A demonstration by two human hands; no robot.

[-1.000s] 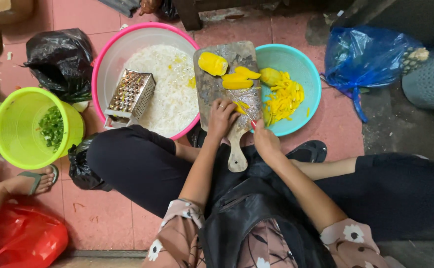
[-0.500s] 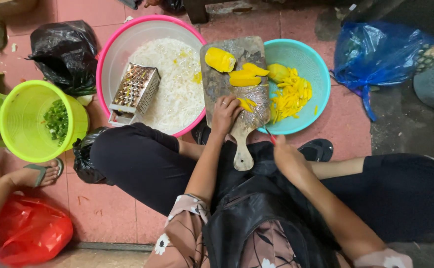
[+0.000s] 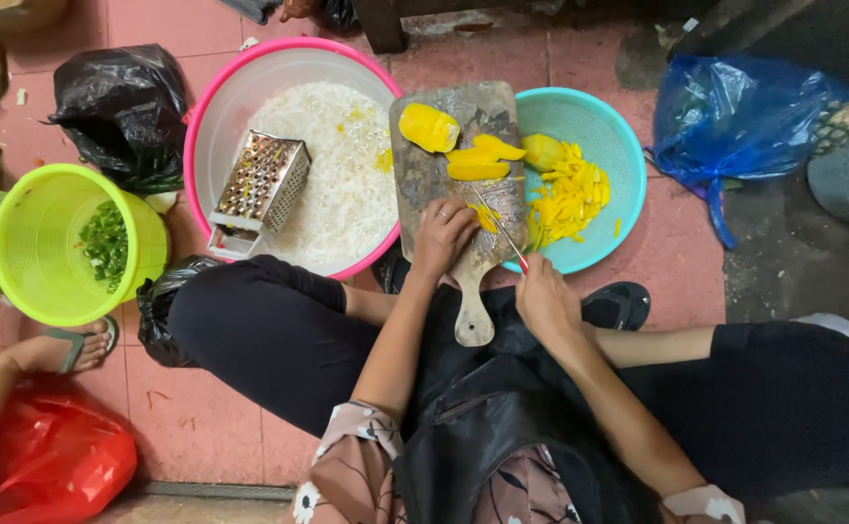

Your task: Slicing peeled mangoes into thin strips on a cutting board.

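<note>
Yellow fruit piece (image 3: pixel 486 217) lying on wooden cutting board (image 3: pixel 458 184), board bridging pink basin (image 3: pixel 213 107) and teal bowl (image 3: pixel 628 165). Left hand (image 3: pixel 441 236) reaching forward, fingers curling down, pinning piece. Right hand (image 3: pixel 544 296) clenching around knife (image 3: pixel 502 231), blade angling up onto piece. Metal grater (image 3: pixel 255 189) leaning in pink basin.

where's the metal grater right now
In the head view, the metal grater lies on shredded white food in the pink basin, left of the wooden cutting board.
</note>
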